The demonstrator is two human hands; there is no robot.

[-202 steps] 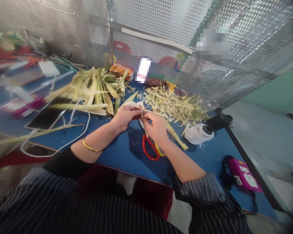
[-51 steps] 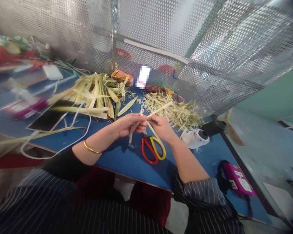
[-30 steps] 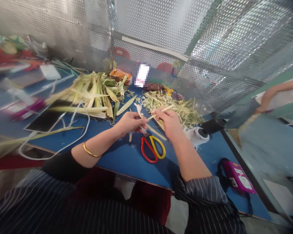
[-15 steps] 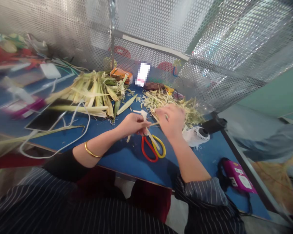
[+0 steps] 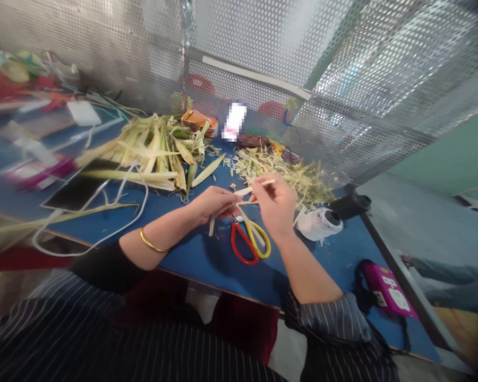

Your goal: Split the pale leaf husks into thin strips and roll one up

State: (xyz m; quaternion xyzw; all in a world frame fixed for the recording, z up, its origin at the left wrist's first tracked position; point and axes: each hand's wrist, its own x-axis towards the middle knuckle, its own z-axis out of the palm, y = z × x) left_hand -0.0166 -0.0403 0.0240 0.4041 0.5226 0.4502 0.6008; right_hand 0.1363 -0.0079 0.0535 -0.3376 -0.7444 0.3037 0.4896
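Left fingers (image 5: pixel 228 198) and right fingers (image 5: pixel 262 193) pinch pale strips (image 5: pixel 245 191); blades of the scissors (image 5: pixel 233 240) hidden

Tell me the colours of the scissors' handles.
One red handle, one yellow handle; the head view, the only one, shows both.

Dangling leaf strips (image 5: pixel 212 225) and scissors (image 5: pixel 233 241) obstruct the middle; bare tabletop (image 5: pixel 201 266) nearer allows passage.

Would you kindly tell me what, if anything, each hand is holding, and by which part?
The left hand pinches several narrow, pale husk-like strips where they meet; the right hand holds one of them near its free end.
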